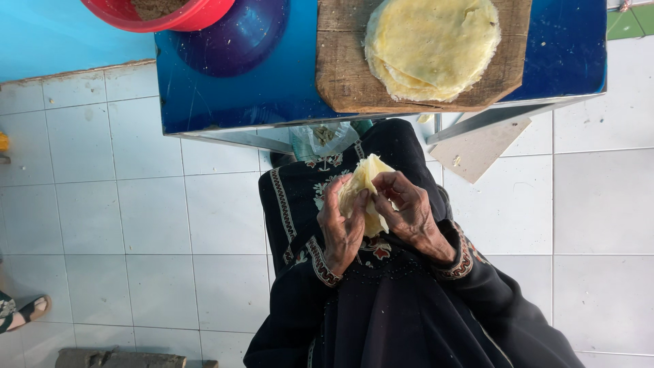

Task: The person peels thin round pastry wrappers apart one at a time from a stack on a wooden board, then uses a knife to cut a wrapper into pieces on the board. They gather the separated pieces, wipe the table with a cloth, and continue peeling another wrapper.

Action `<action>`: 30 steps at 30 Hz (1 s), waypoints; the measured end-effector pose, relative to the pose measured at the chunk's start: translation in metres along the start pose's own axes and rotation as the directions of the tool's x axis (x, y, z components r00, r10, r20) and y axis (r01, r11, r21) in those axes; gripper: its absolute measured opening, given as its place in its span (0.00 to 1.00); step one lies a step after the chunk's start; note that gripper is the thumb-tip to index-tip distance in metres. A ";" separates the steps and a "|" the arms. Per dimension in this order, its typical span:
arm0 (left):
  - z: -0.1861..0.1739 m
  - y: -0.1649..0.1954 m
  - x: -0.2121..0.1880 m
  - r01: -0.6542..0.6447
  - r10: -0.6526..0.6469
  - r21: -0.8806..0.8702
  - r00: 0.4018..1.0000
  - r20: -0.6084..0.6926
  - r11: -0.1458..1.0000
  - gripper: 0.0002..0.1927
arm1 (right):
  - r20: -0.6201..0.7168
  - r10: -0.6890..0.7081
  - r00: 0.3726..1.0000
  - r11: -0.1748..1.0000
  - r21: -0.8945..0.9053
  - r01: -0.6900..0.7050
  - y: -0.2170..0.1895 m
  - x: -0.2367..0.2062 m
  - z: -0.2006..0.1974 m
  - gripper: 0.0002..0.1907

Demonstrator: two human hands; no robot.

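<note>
Both hands meet over the person's lap, below the near edge of the blue surface (238,82). The left hand (343,228) has its grip closed on a thin, pale yellow wrapper (362,184), the fingers curled around its left side and the thumb pressed against the sheet. The right hand (409,208) pinches the same wrapper from the other side, fingertips closed on its upper right edge. The wrapper is folded or bunched into a rough cone (whether anything lies inside it cannot be made out, since the fingers cover the middle and the lower part).

On the surface, a worn wooden board (340,68) carries a stack of flat wrappers (432,44) of the same colour; the board and the stack are both cut off by the top of the frame. To the left a red bowl (197,17) shows only its lower rim, with something brownish inside that is too little seen to name. A clear plastic bag (320,140) peeks from under the surface's edge, mostly hidden. At the far left, on the white tiled floor (102,204), another person's sandalled foot (27,310) is half cut off.
</note>
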State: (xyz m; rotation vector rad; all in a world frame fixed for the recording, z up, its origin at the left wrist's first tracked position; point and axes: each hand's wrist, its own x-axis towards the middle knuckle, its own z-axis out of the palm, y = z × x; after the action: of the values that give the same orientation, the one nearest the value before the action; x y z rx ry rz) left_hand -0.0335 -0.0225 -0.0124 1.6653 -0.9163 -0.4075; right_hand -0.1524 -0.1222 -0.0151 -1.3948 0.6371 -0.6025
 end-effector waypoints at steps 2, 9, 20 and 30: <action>-0.002 0.003 0.000 -0.047 0.045 0.097 0.999 0.025 0.994 0.19 | 0.028 0.032 0.999 0.999 -0.007 -0.031 0.000 -0.002 -0.002 0.13; -0.002 0.004 0.000 -0.118 0.110 0.153 0.992 0.063 0.981 0.19 | 0.002 0.146 0.989 0.989 0.024 -0.146 0.007 -0.002 -0.005 0.11; -0.007 0.003 0.003 -0.140 0.114 0.156 0.979 0.167 0.978 0.16 | 0.039 0.000 0.999 0.984 -0.177 0.007 -0.001 -0.004 -0.013 0.09; -0.003 0.000 0.004 -0.150 0.121 0.188 0.980 0.157 0.971 0.10 | 0.025 0.141 0.990 0.986 -0.096 -0.138 0.008 -0.008 -0.011 0.08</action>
State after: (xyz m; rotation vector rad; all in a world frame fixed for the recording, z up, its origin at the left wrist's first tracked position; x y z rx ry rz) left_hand -0.0286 -0.0237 -0.0106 1.7580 -1.2046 -0.3552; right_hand -0.1654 -0.1237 -0.0234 -1.4315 0.7389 -0.4428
